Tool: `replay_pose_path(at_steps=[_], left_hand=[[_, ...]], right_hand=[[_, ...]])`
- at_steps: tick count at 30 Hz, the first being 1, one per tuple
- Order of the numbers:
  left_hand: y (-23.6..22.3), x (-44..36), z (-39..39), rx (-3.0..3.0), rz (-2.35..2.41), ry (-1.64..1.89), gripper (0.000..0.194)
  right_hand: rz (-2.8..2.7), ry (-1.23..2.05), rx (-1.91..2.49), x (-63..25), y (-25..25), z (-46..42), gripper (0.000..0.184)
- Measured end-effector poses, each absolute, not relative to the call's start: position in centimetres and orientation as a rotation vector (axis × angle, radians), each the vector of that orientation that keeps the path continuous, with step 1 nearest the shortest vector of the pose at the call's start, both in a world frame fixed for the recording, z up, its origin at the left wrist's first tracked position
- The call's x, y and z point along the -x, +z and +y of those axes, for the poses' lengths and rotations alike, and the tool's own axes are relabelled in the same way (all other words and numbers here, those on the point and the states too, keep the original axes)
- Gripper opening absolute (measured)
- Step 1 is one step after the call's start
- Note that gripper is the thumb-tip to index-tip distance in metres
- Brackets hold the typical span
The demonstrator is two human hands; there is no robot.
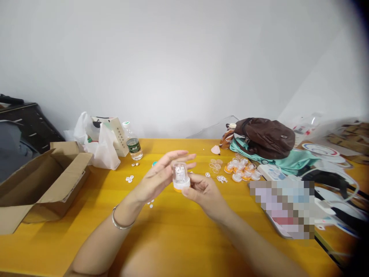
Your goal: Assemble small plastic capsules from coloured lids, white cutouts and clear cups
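Note:
My right hand (204, 194) grips a small clear-domed container (181, 177) by its white base with an orange bottom edge. The container is held upright above the table, and some white openwork part shows inside the dome. To its left is my left hand (161, 173), fingers stretched out and apart, partly behind the dome. Whether that hand touches the dome I cannot tell. Beyond the right hand lie several similar clear containers with orange and white bases (242, 168), several clear rings (215, 165) and small white perforated pieces (221, 179).
On the yellow table (115, 242), an open cardboard box (66, 184) stands at left, beside a white plastic bag (103, 148) and a water bottle (134, 144). White discs (129, 179) lie nearby. At right are a brown bag (268, 136), a drink bottle (228, 136) and a blurred-out flat item (282, 211).

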State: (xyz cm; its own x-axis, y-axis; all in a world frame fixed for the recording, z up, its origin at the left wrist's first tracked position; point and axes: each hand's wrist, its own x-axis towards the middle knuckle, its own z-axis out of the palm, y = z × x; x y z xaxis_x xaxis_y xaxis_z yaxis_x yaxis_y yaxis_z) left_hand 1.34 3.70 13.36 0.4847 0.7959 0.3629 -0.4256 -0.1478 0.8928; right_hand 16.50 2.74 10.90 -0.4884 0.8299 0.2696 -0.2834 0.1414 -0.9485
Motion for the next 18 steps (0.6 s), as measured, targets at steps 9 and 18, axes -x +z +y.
replay_pose_path(at_steps=[9,18], left_hand=[[12.77,-1.63,4.12,-1.307,0.333,1.145,0.043],[12.49,-1.85,4.46,-1.296,0.354,1.137,0.079]], right_hand=[[-1.543,1.332,0.618,-16.22,11.07,2.38,0.012],[-1.518,1.281,0.639,-16.09,10.89,2.18,0.016]])
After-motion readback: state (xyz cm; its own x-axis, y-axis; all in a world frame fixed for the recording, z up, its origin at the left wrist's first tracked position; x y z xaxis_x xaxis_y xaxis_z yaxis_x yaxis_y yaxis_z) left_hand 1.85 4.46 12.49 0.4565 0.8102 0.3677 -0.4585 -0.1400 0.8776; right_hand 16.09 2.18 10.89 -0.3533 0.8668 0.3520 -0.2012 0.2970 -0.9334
